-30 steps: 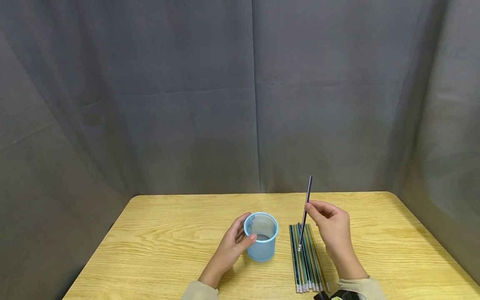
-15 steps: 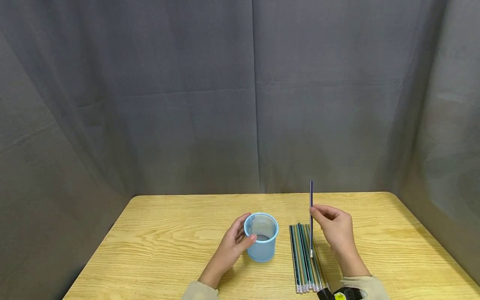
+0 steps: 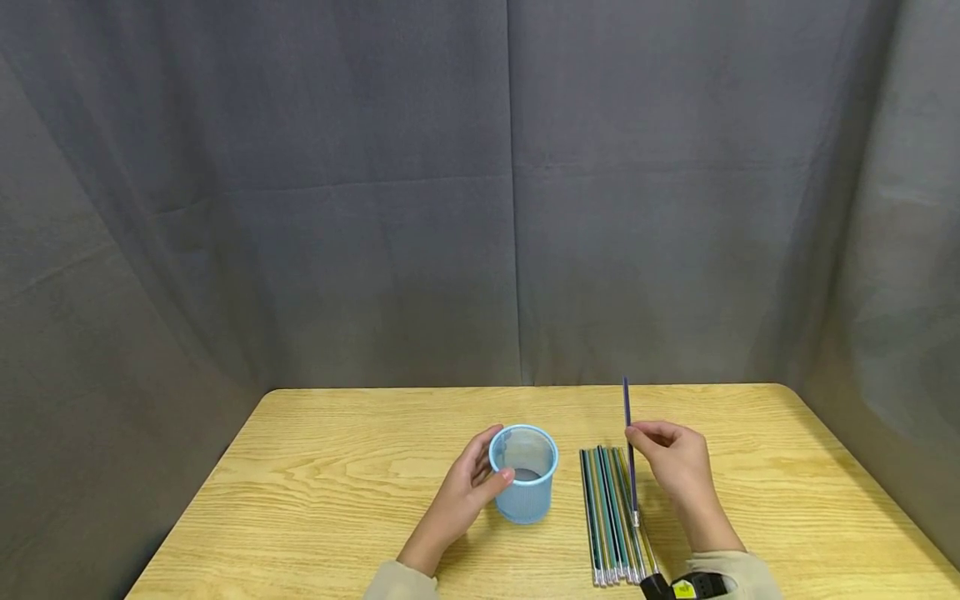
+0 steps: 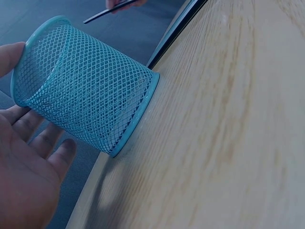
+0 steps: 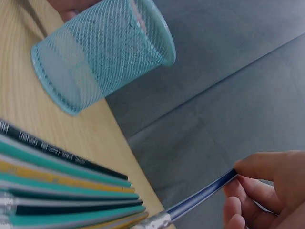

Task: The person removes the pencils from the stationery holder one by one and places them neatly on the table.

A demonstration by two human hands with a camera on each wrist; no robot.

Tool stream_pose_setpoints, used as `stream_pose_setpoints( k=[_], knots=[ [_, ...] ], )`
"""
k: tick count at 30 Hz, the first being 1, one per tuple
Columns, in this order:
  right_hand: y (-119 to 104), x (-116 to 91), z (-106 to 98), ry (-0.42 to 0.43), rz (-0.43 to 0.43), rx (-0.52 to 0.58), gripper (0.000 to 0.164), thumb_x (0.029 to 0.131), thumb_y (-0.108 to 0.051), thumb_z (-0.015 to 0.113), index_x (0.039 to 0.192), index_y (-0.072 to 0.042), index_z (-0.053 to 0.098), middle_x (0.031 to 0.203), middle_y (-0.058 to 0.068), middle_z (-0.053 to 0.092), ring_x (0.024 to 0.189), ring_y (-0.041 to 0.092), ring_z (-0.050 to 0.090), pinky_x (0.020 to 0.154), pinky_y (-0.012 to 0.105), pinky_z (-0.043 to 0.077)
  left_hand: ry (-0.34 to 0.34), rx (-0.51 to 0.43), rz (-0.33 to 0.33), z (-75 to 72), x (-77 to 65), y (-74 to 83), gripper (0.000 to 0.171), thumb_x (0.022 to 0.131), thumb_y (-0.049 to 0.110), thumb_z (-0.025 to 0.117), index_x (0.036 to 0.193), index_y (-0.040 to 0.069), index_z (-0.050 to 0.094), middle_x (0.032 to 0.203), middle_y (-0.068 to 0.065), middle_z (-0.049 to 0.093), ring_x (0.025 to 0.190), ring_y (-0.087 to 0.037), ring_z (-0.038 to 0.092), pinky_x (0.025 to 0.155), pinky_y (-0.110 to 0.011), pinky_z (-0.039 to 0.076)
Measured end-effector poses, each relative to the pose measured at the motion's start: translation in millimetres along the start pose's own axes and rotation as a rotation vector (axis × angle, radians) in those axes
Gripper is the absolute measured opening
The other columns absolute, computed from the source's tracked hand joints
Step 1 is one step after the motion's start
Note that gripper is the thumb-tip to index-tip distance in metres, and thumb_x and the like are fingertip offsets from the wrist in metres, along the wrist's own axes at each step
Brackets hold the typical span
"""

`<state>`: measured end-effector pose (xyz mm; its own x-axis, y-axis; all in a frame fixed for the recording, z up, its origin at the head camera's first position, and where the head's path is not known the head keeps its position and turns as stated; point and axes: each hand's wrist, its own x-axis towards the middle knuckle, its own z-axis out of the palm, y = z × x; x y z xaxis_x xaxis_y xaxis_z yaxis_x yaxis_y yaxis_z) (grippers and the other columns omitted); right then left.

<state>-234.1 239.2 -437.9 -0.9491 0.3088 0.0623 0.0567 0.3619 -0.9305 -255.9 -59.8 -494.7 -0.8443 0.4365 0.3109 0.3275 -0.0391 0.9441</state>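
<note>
A light-blue mesh pencil cup stands upright on the table. My left hand holds it from the left, thumb at the rim and fingers around the far side. No pencils show inside the cup. My right hand pinches a dark blue pencil between thumb and fingertips. It is nearly upright, its silver ferrule end pointing down over the right side of a row of pencils. In the right wrist view that silver ferrule overlaps the ends of the green, yellow and dark pencils.
The wooden table has a rounded far edge. Grey curtains hang behind it and on both sides. A dark wrist device with a yellow label sits at the right sleeve, close to the pencils' near ends.
The right hand has shifted right and slightly lower with the pencil. The pencil's tilt has gone from leaning right at the top to leaning slightly left. The left hand and cup stay put.
</note>
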Motion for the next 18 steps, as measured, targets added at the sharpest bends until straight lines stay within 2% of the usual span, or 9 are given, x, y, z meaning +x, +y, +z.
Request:
stream_pose_setpoints(
  k=[6, 12, 18],
  knots=[
    [10.3, 3.1, -4.6, -0.029, 0.033, -0.006, 0.033, 0.096, -0.022, 0.067, 0.116, 0.005, 0.068, 0.113, 0.014, 0.065, 0.098, 0.019, 0.056, 0.081, 0.030, 0.048, 0.007, 0.003, -0.008, 0.6, -0.1, 0.5, 0.062, 0.099, 0.019, 0.062, 0.153, 0.009, 0.032, 0.152, -0.012, 0.040, 0.141, -0.026, 0.035, 0.116, -0.045, 0.026],
    [17.1, 6.5, -11.7, -0.087, 0.059, -0.020, 0.034, 0.096, -0.021, 0.066, 0.115, 0.006, 0.067, 0.116, 0.017, 0.064, 0.109, 0.029, 0.054, 0.090, 0.043, 0.045, 0.008, 0.004, -0.015, 0.9, 0.6, 0.3, 0.061, 0.100, 0.015, 0.060, 0.153, 0.009, 0.031, 0.152, -0.010, 0.040, 0.141, -0.025, 0.035, 0.116, -0.044, 0.027],
    [22.7, 8.0, -15.1, -0.123, 0.066, -0.087, 0.031, 0.095, -0.020, 0.066, 0.110, 0.006, 0.069, 0.114, 0.019, 0.065, 0.101, 0.031, 0.058, 0.081, 0.043, 0.051, 0.004, 0.010, -0.008, 0.7, 0.2, 0.5, 0.062, 0.099, 0.018, 0.061, 0.153, 0.010, 0.031, 0.152, -0.010, 0.040, 0.141, -0.025, 0.035, 0.116, -0.042, 0.026]
  ],
)
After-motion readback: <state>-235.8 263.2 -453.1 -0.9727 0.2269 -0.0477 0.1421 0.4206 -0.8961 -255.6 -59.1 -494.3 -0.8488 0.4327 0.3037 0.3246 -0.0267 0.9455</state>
